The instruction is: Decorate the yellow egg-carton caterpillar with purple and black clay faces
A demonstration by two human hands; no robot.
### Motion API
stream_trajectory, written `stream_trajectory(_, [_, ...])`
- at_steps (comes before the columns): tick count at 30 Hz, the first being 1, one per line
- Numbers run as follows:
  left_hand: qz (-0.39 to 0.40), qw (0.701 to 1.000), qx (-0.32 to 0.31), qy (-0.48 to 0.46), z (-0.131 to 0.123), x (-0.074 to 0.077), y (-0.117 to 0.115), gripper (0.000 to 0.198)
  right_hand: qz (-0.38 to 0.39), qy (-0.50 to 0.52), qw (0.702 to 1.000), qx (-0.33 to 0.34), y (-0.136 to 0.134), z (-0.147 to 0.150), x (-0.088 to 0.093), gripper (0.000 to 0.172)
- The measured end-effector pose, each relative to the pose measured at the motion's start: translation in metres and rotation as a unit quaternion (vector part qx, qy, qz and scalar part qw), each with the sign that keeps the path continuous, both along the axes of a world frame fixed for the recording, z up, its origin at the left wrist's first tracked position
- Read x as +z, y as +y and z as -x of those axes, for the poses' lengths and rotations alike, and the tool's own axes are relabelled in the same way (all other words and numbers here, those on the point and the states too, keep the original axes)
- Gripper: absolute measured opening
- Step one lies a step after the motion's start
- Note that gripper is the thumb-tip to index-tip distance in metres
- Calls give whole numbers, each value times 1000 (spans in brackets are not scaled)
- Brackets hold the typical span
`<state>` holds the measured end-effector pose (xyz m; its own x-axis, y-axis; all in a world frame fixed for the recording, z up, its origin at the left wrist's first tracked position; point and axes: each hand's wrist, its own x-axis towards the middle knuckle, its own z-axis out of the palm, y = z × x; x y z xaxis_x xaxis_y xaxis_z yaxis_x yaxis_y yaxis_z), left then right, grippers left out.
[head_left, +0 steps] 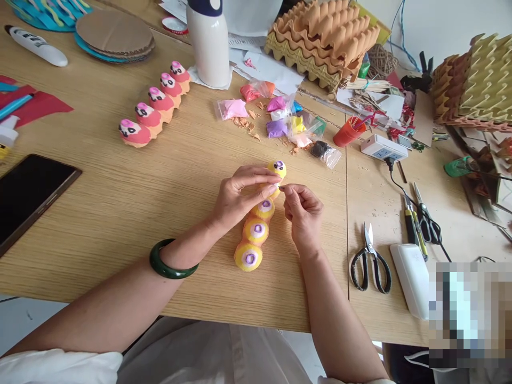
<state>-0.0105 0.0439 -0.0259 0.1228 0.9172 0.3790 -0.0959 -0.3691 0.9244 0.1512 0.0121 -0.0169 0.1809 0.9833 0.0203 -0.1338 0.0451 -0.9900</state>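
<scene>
A yellow caterpillar (256, 232) made of egg-carton cups with purple and white dots lies on the wooden table (120, 202) in front of me. My left hand (240, 194), with a green bangle on the wrist, rests over its upper cups, fingers curled around them. My right hand (302, 210) is pinched at the fingertips just beside the caterpillar's head, holding something too small to make out. A pink and orange caterpillar (154, 106) of the same kind lies farther back on the left.
Small bags of coloured clay (280, 120) lie behind the caterpillar. Scissors (370, 261), a white box (412, 277), a cutter and pliers are at the right. A power strip (384, 148), red cup (347, 133), white bottle (208, 45), egg cartons (324, 37) and a dark tablet (28, 194) surround the area.
</scene>
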Motion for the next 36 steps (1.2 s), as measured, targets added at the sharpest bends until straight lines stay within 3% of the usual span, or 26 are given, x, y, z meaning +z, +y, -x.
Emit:
stream_trajectory(13, [-49, 998, 16, 26, 0, -1, 3, 8, -22, -35, 999, 27, -2, -2, 1, 38])
stream_trajectory(28, [-169, 978, 53, 107, 3, -6, 6, 16, -31, -65, 997, 34, 0, -1, 8, 42])
stream_trajectory(36, [-167, 977, 53, 122, 4, -7, 7, 16, -25, -51, 997, 47, -1, 0, 9, 44])
